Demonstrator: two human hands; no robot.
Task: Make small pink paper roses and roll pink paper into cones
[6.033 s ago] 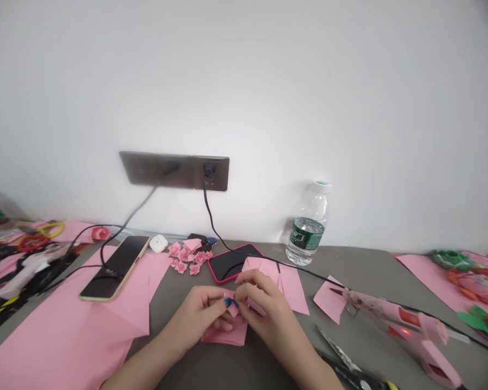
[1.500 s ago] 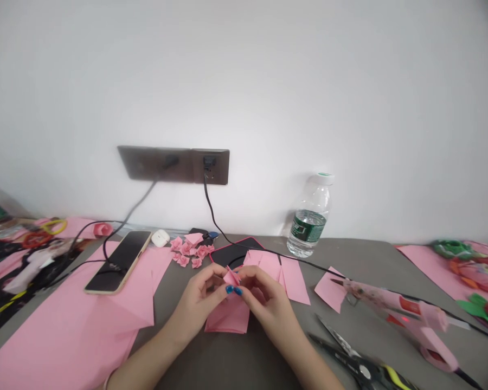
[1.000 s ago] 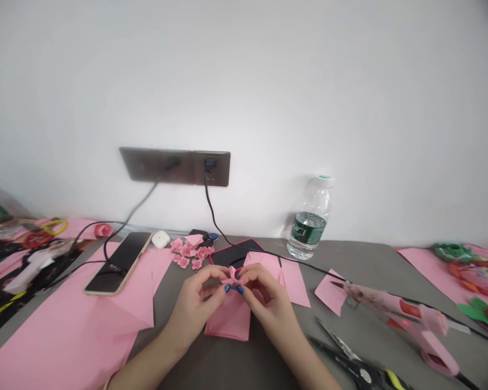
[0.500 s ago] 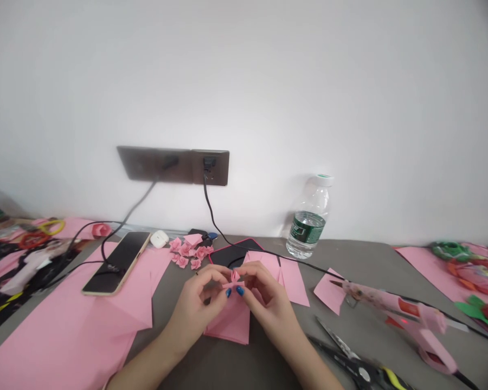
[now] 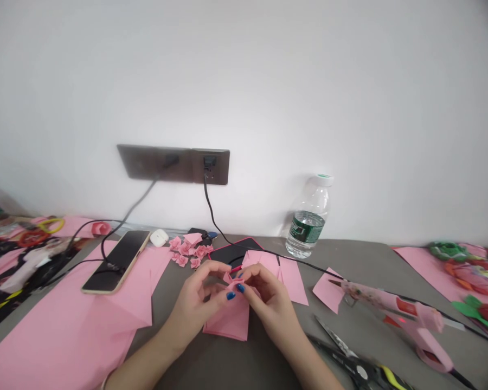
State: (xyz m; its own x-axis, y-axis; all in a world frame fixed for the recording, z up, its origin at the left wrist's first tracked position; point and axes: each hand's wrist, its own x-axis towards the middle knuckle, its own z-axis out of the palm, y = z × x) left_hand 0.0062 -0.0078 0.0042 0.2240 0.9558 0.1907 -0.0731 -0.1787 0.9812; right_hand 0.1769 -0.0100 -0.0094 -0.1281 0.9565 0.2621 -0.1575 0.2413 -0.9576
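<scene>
Between my fingertips is a small folded pink paper piece (image 5: 235,281), partly hidden by the fingers. My left hand (image 5: 199,298) pinches its left side, thumb in front and forefinger behind. My right hand (image 5: 268,295) grips the right side in the same way, its thumb near the left one. Below the hands lies a stack of pink paper squares (image 5: 228,322) on the grey table (image 5: 223,363). Several small pink paper roses (image 5: 186,249) sit in a cluster beyond my left hand.
A phone (image 5: 117,262) rests on large pink sheets (image 5: 85,336) at left. Scissors (image 5: 355,363) and a pink glue gun (image 5: 398,309) with a black cord lie at right. A water bottle (image 5: 308,219) stands near the wall, and a white earbud case (image 5: 159,238) sits by the phone.
The folded paper piece has turned and tilted between my fingers. My right thumb has shifted slightly up against it, while both hands stay in about the same place.
</scene>
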